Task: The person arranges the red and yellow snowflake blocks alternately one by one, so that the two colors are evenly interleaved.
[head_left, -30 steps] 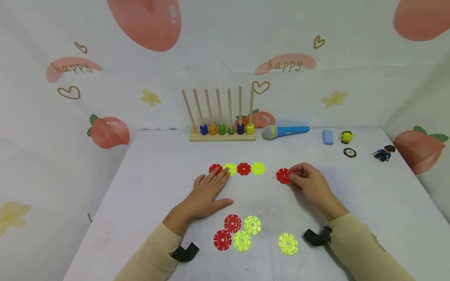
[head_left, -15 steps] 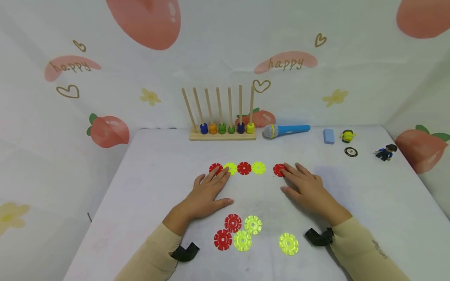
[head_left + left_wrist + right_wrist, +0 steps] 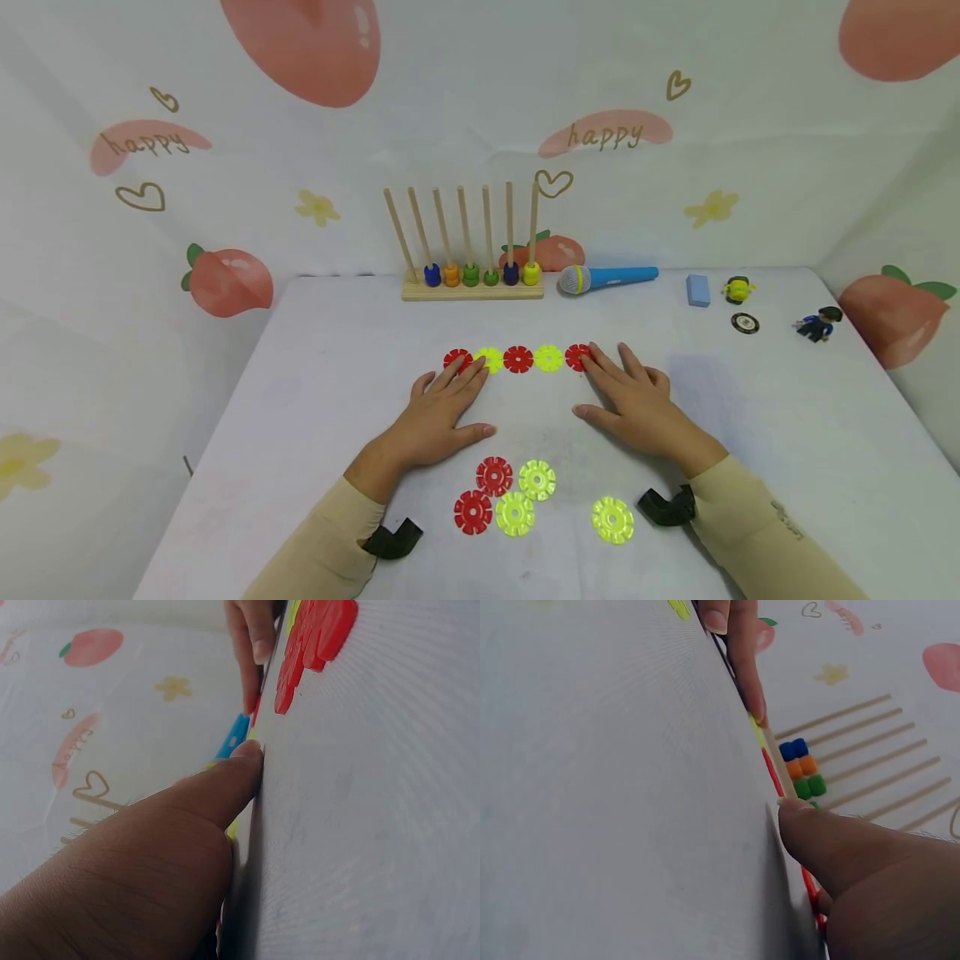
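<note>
Flower-shaped plastic discs, red and yellow by turns, lie in a row across the table. The fingers of my left hand [image 3: 438, 421] are straight and rest over the leftmost red disc [image 3: 453, 358] and the yellow disc [image 3: 497, 360] beside it. At the row's right end, the straight fingertips of my right hand [image 3: 637, 408] press on a red disc [image 3: 572, 358], partly covering it. Between the hands lie a red disc [image 3: 513, 352] and a yellow disc [image 3: 543, 352]. Both thumbs are spread toward the middle, as the left wrist thumb [image 3: 225, 780] and right wrist thumb [image 3: 817, 832] show.
Nearer me lie loose red discs [image 3: 489, 466] and yellow discs [image 3: 528, 472], with one yellow disc [image 3: 602, 510] apart. Behind stand a wooden peg rack [image 3: 472, 292] with beads and a blue microphone [image 3: 618, 277]. At the back right are a blue block [image 3: 698, 291], small figures [image 3: 817, 324] and a round chip [image 3: 745, 323].
My right hand let go of its pinch on the red disc and flattened its fingers onto it. Disc and hand slid left to the row's end. My left hand stayed put.
</note>
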`<state>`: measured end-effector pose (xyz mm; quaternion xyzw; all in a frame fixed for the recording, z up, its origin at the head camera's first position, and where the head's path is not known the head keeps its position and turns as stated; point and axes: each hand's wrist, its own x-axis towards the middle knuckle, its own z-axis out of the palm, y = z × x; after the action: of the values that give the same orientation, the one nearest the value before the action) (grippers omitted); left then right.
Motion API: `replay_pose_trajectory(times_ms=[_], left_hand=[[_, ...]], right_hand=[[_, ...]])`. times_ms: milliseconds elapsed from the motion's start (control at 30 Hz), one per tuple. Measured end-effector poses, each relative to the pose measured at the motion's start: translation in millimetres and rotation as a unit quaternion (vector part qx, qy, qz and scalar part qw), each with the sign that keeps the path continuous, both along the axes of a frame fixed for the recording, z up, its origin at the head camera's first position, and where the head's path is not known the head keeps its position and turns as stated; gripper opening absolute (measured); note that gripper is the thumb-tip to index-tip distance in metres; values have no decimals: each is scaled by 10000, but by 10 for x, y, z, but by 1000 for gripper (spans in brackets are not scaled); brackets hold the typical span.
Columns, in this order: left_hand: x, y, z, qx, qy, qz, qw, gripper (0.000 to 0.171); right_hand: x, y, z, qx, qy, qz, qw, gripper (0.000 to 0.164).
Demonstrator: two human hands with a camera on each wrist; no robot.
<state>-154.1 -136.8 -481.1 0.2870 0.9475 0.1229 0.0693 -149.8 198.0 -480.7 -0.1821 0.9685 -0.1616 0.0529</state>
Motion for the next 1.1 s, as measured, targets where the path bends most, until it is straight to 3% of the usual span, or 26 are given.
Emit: replay_pose_trajectory(times_ms=[233,333,433,533,633,800,867,933,1000,1100], left_hand=[[9,0,22,41,-35,35,10000,88],[13,-1,22,44,-30,24,10000,88],[13,-2,12,61,-17,-5,10000,88],[11,-2,2,59,7,-34,10000,88],[9,2,4,70,17,-52,10000,89],[5,12,26,56,3,-16,10000,88],[4,14,30,43,-18,-5,10000,88],[5,13,28,32,-22,-5,10000,88],[5,11,26,37,-26,-2,10000,88],[8,4,23,45,-5,7,10000,87]], right_hand=[[-6,-1,-16,-185,50,0,9998,88],[8,13,14,-764,18,-116,9970,84],[68,36,117,-1647,22,-243,9860,76],[189,82,245,-2573,-37,-201,9661,64],[344,156,343,-3399,-365,122,9397,55],[617,283,333,-4395,-1555,790,8812,59],[730,312,285,-4357,-2037,906,8720,60],[838,327,232,-3980,-2306,1047,8817,61],[931,323,194,-3322,-2368,1170,9055,61],[1023,293,165,-2432,-2039,1422,9376,52]])
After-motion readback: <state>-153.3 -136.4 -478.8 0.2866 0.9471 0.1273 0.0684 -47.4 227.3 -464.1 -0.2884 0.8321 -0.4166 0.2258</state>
